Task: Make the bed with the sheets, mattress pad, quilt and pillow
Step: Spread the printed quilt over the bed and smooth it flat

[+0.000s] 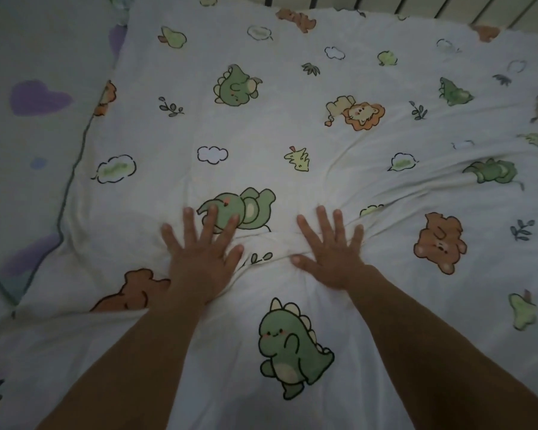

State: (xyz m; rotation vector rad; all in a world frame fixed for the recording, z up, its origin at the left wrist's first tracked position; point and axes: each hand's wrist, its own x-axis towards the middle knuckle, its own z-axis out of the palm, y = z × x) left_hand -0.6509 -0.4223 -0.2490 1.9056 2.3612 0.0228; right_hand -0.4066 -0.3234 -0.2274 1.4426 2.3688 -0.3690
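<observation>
Two flat hands, the left hand (199,259) and the right hand (333,252), fingers spread wide and holding nothing, press on the quilt (292,119) spread out under them — best to push outward slowly, smoothing the wrinkles.

Head-worn wide-angle camera, looking forward and down.
It sits close over the animal-print quilt (292,125), which nearly fills the frame; the left hand (199,262) and right hand (333,259) lie just below centre, a slatted rail (466,10) at the top right edge.
</observation>
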